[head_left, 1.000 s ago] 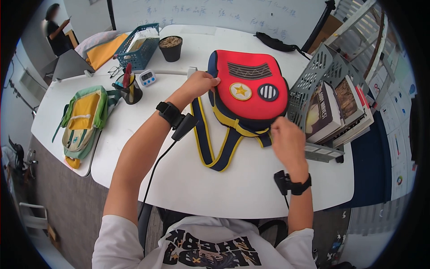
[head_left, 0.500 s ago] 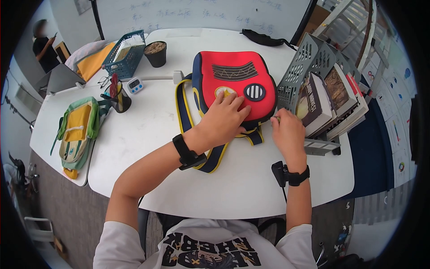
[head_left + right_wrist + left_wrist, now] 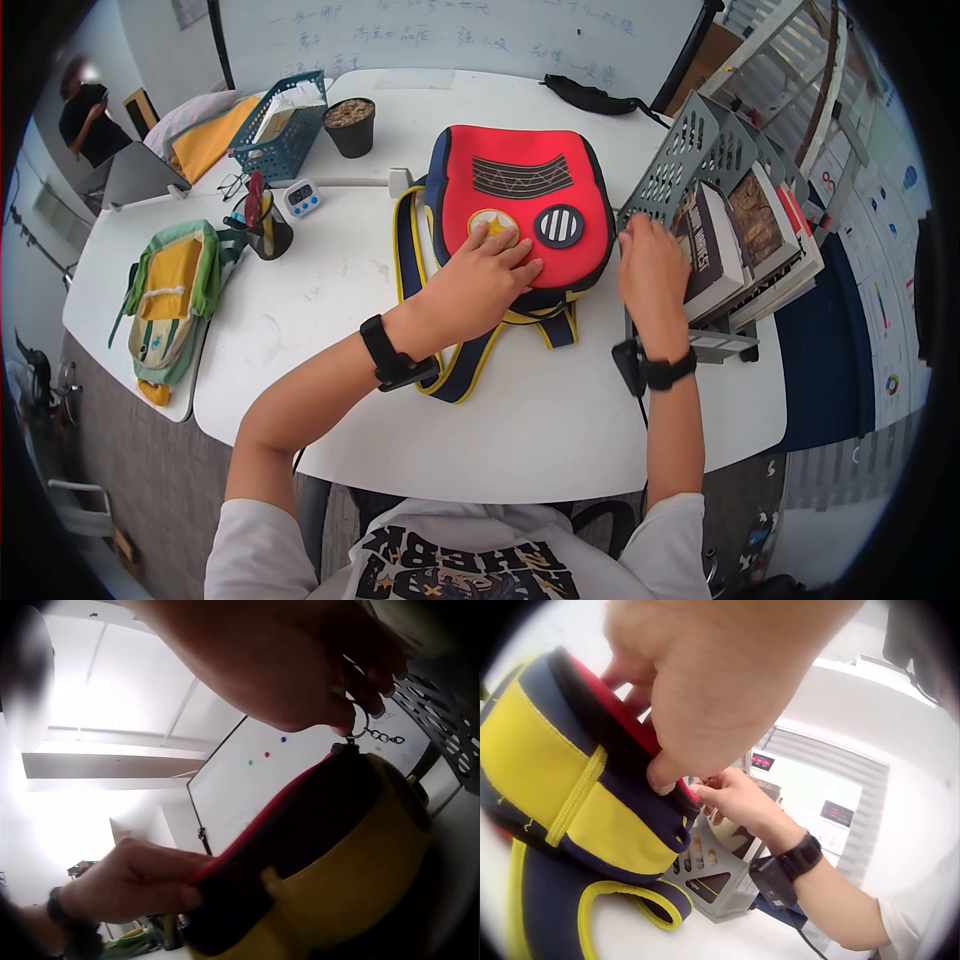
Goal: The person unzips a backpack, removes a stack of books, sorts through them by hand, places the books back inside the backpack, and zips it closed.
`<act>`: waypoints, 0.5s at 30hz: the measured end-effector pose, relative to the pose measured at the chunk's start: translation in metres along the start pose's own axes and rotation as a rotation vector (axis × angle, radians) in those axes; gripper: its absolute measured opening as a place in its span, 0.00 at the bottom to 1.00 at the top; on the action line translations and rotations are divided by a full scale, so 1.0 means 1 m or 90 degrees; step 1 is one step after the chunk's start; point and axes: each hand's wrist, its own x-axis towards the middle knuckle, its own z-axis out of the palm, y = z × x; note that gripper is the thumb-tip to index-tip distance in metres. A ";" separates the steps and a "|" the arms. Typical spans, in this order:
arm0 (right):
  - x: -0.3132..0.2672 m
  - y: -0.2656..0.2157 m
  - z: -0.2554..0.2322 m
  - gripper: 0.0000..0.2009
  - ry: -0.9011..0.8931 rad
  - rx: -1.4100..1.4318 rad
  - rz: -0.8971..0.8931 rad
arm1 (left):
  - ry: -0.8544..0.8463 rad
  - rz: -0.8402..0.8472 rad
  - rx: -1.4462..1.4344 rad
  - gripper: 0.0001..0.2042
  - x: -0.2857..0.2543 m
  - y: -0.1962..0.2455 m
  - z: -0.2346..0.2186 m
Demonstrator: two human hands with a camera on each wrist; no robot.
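Note:
A red, navy and yellow backpack [image 3: 560,185] lies on the white table [image 3: 380,440], straps toward me. My left hand [image 3: 465,290] holds its lower front edge: fingers spread over the red panel beside the star badge, thumb on the dark side band. At the bag's right edge, my right hand [image 3: 655,265] pinches a metal ring with a short chain [image 3: 385,737]. The ring hangs at the zipper along the rim, as the right wrist view shows. My right fingertips are partly in shadow there.
Close on the right stands a grey perforated book rack [image 3: 685,150] with several books [image 3: 715,250]. A green and yellow backpack [image 3: 170,290] lies at left. A pen holder [image 3: 270,235], timer [image 3: 301,198], plant pot [image 3: 352,135] and blue basket [image 3: 275,155] stand behind.
My left hand has moved from the backpack's upper left edge down onto its front. My right hand has gone from the lower right corner up along the right edge.

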 end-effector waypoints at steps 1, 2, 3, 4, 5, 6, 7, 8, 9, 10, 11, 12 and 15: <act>0.010 0.002 0.009 0.05 0.034 -0.009 -0.004 | 0.000 0.002 0.000 0.17 0.000 0.001 0.001; 0.019 0.003 0.015 0.05 0.036 -0.008 -0.003 | 0.011 0.002 -0.003 0.17 -0.001 0.001 0.003; 0.029 0.002 0.021 0.05 0.035 -0.014 -0.004 | 0.023 0.002 -0.004 0.17 -0.002 0.001 0.003; 0.038 0.002 0.027 0.05 0.033 -0.021 -0.004 | 0.023 0.001 -0.001 0.17 -0.002 0.000 0.003; 0.046 0.001 0.032 0.05 0.035 -0.019 -0.005 | 0.021 0.004 0.001 0.17 -0.002 0.000 0.002; 0.054 -0.001 0.038 0.06 0.042 -0.025 -0.008 | 0.018 0.007 0.003 0.17 -0.002 0.001 0.001; 0.059 -0.003 0.041 0.06 0.051 -0.029 -0.010 | 0.015 0.007 0.006 0.17 -0.001 0.001 0.000; 0.063 -0.003 0.044 0.06 0.053 -0.024 -0.008 | 0.012 0.007 -0.001 0.17 0.000 0.000 -0.001; 0.066 -0.004 0.046 0.08 0.021 -0.025 0.001 | 0.007 0.006 -0.008 0.16 0.000 0.000 -0.001; 0.067 -0.007 0.043 0.09 -0.011 -0.026 0.010 | 0.014 0.007 -0.007 0.16 0.001 0.001 -0.001; 0.065 -0.010 0.039 0.09 -0.010 -0.023 0.013 | 0.011 0.009 -0.005 0.16 0.000 0.001 -0.002; 0.061 -0.012 0.032 0.12 -0.015 0.009 0.052 | 0.005 0.006 -0.023 0.18 -0.001 0.002 -0.002; 0.029 -0.015 0.013 0.18 0.072 0.107 0.056 | 0.017 -0.053 -0.058 0.26 -0.011 0.008 -0.018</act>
